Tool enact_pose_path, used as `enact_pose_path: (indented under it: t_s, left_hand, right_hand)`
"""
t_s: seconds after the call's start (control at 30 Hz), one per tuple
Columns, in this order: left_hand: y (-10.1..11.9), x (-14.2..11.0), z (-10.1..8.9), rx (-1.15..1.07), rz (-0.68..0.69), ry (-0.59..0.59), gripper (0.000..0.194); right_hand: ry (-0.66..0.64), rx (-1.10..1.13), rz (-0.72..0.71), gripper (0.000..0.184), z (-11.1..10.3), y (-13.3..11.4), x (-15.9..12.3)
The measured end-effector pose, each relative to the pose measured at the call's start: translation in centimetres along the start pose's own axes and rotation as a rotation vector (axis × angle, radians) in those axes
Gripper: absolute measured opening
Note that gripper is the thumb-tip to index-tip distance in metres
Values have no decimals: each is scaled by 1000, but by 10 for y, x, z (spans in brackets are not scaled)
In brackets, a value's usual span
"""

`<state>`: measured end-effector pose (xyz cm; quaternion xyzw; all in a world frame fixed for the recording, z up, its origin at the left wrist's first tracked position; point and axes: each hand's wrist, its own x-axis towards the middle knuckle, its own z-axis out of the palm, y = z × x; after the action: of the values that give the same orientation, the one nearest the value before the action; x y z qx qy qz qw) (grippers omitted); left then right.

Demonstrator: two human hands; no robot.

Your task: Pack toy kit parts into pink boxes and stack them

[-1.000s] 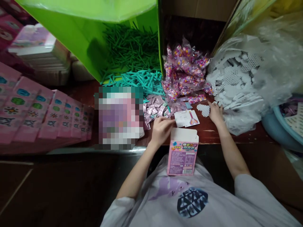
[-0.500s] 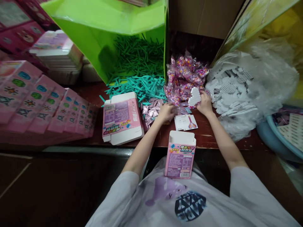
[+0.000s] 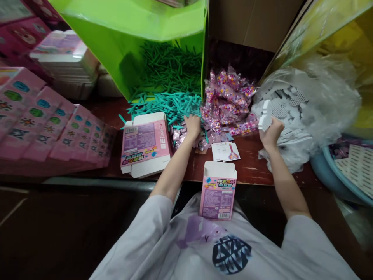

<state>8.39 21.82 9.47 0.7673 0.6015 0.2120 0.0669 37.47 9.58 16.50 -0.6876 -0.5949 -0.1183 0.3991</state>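
Observation:
My left hand [image 3: 192,126] reaches to the front edge of a pile of teal plastic sticks [image 3: 166,105]. Its fingers are curled down, and what they grip is hidden. Small pink packets [image 3: 214,139] lie beside and under it, with one loose teal stick [image 3: 206,136] on them. My right hand [image 3: 271,133] is closed on white pegboards [image 3: 265,118], held tilted in front of a plastic bag of similar white pieces [image 3: 291,112]. A printed card [image 3: 225,151] lies on the table between my hands. An open-topped pink box [image 3: 218,192] stands upright at my lap.
Flattened pink boxes [image 3: 145,146] lie left of my left arm. Stacked pink boxes [image 3: 43,124] fill the far left. Bags of colourful beads [image 3: 230,101] lie in the middle, beside a green bin [image 3: 116,62]. A blue basin [image 3: 335,171] stands at right.
My left hand has moved left and forward from the packets to the teal sticks. My right hand has moved right with the white pegboards, away from the bead bags.

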Motion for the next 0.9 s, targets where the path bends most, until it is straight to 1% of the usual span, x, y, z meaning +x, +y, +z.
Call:
enact_pose_path:
  t_s: [0.07,0.1,0.17,0.23,0.27,0.3,0.33,0.37,0.43,0.5,0.57,0.63,0.67,0.73,0.77,0.8,0.83,0.87,0.9]
  left_hand:
    - [-2,1,-3,-70,24,82,33]
    - [-5,0,-6,-115,31,145,34]
    - [-7,-8,-15,-251,27,317,37]
    - [-2,-25,-28,-460,10,491,34]
    - [3,-37,-36,-598,2,557,31]
    - [11,-52,-43,-738,-7,581,27]
    - [19,-69,-50,-858,-18,551,24]
    - [28,-88,-55,-959,-38,483,22]
    - [42,-123,-58,-1096,-84,308,21]
    - [47,-152,-54,-1148,-118,163,21]
    - [46,-170,-47,-1091,-106,67,21]
    - [41,-180,-44,-923,-13,-4,20]
    - [38,-182,-44,-819,38,-11,22]
    - [37,-184,-49,-683,119,24,43]
    - [38,-184,-51,-683,150,33,55]
    - [40,-184,-54,-723,170,28,63]
    - [42,-184,-55,-785,177,9,62]
    - [43,-184,-55,-851,166,-17,54]
    - [43,-184,-53,-907,127,-24,43]
  right_hand:
    - [80,103,64,20,-8,-2,-4]
    - [123,144,101,20,-10,-4,-7]
    - [163,216,137,19,-9,-7,-11]
    - [168,247,157,19,-6,-10,-16]
    - [162,252,163,19,-4,-12,-18]
    - [153,256,169,20,-3,-14,-20]
    - [146,261,177,21,-3,-17,-21]
    - [140,274,187,22,-3,-20,-23]
    - [123,319,218,28,-5,-29,-25]
    - [83,378,257,35,-9,-39,-26]
    - [20,432,286,42,-14,-49,-29]
    - [-52,485,297,46,-19,-57,-33]
    - [-93,517,296,47,-20,-60,-36]
    - [-187,592,291,47,-20,-66,-43]
    - [-243,630,289,47,-19,-70,-47]
    - [-300,659,284,47,-17,-73,-52]
    - [-351,676,276,47,-15,-77,-57]
    - [-388,678,261,45,-12,-80,-62]
    - [-411,660,234,41,-11,-82,-67]
